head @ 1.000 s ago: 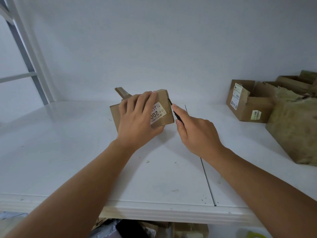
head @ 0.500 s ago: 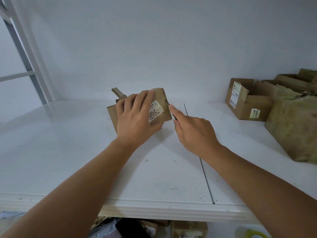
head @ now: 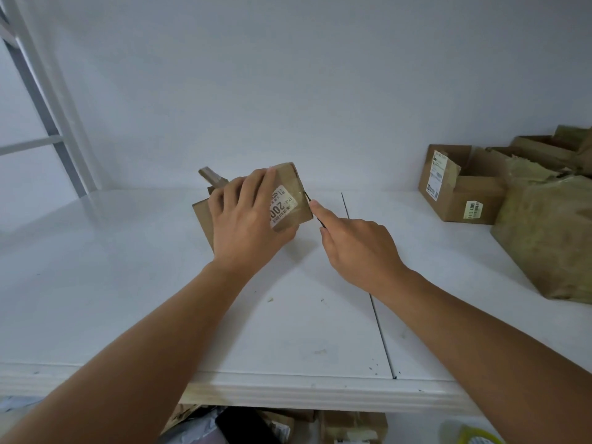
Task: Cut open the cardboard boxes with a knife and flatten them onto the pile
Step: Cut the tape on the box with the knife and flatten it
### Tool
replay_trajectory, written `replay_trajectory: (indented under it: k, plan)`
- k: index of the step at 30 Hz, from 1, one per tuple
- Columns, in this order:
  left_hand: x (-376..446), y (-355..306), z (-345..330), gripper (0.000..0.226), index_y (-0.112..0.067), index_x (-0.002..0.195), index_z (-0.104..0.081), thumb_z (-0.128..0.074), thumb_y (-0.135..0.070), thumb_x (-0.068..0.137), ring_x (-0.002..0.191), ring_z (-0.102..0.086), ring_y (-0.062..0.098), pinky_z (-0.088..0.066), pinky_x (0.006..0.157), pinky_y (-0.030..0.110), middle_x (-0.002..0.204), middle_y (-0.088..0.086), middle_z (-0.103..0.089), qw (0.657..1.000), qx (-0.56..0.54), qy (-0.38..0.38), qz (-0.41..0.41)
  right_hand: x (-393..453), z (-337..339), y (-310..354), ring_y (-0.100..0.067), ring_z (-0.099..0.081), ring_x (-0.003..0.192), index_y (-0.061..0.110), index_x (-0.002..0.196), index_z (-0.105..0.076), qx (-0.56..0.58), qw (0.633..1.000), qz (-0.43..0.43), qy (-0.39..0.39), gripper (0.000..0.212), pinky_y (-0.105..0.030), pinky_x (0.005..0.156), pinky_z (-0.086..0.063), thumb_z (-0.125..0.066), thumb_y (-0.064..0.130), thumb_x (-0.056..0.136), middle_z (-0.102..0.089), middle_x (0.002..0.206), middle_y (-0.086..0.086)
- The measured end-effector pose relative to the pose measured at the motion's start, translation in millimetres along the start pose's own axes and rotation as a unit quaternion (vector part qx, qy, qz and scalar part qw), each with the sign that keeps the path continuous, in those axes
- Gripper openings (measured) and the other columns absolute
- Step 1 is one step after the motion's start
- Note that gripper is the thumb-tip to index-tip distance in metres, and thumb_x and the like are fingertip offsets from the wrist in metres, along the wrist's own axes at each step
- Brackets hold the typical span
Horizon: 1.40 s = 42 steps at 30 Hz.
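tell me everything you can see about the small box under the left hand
The small cardboard box is brown, tilted on the white table, with a white label reading "200" and a barcode. A flap sticks up at its far left. The left hand grips it from above; the right hand holds a dark knife at its right edge.

box (head: pixel 288 184) mid-table (head: pixel 128 299) (under left hand (head: pixel 246 225)) | knife (head: pixel 315 209) right | boxes (head: pixel 464 187) far right

Left hand (head: pixel 246 225) gripping a small tilted cardboard box (head: pixel 288 200) with a white label on a white table (head: pixel 128 299), right hand (head: pixel 358 251) holding a dark knife (head: pixel 312 208) at the box's right edge, more boxes (head: pixel 461 187) far right.
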<state>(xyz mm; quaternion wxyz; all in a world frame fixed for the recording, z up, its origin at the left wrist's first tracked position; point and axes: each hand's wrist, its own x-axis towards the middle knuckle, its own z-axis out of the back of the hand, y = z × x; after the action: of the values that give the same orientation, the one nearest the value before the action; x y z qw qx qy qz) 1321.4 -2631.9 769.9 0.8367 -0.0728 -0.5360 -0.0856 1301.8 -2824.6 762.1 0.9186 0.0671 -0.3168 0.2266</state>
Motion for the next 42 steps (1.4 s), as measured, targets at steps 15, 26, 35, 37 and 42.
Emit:
replay_trajectory:
  k: [15,26,35,37,42]
  plan:
    - [-1,10,5,0.098,-0.012,0.144,-0.045,-0.079,-0.058,0.064,0.126,-0.042,0.030,-0.022,0.108,0.045,0.141,0.005,-0.050,0.996,-0.073,0.002,0.057,-2,20,7,-0.026,-0.044,0.042,0.010,0.139,-0.052,0.068,0.994,0.031,-0.074,0.046,-0.031,0.040,-0.042,-0.061,0.012,0.093,-0.042,0.059,0.007]
    - [-3,-2,7,0.090,-0.013,0.140,-0.050,-0.080,-0.053,0.065,0.122,-0.043,0.029,-0.029,0.105,0.051,0.137,0.004,-0.054,0.998,-0.068,0.004,0.012,0,20,9,-0.025,-0.046,0.040,0.006,0.131,-0.060,0.056,0.989,0.052,-0.127,0.044,-0.027,0.037,-0.034,-0.059,0.014,0.088,-0.056,0.056,0.000]
    - [-2,-3,8,0.088,-0.011,0.140,-0.051,-0.068,-0.061,0.069,0.119,-0.045,0.030,-0.030,0.103,0.050,0.135,0.004,-0.056,0.998,-0.053,-0.004,0.028,1,17,11,-0.029,-0.046,0.041,0.005,0.131,-0.060,0.023,0.995,0.046,-0.087,0.053,-0.027,0.038,-0.031,-0.073,0.002,0.080,-0.055,0.056,-0.005]
    - [-2,-2,7,0.090,-0.011,0.141,-0.050,-0.068,-0.061,0.069,0.120,-0.045,0.030,-0.029,0.104,0.049,0.136,0.004,-0.055,0.998,-0.054,0.006,0.038,0,16,9,-0.027,-0.044,0.040,0.005,0.130,-0.062,0.005,0.996,0.043,-0.078,0.057,-0.025,0.039,-0.027,-0.075,-0.001,0.075,-0.054,0.055,-0.005]
    - [0,0,7,0.095,-0.012,0.144,-0.047,-0.081,-0.053,0.066,0.123,-0.045,0.033,-0.028,0.107,0.049,0.140,0.004,-0.052,0.995,-0.054,0.021,0.079,2,14,7,-0.026,-0.038,0.053,0.014,0.145,-0.047,-0.033,0.998,0.042,-0.023,0.059,-0.029,0.046,-0.025,-0.061,0.006,0.088,-0.057,0.067,-0.005]
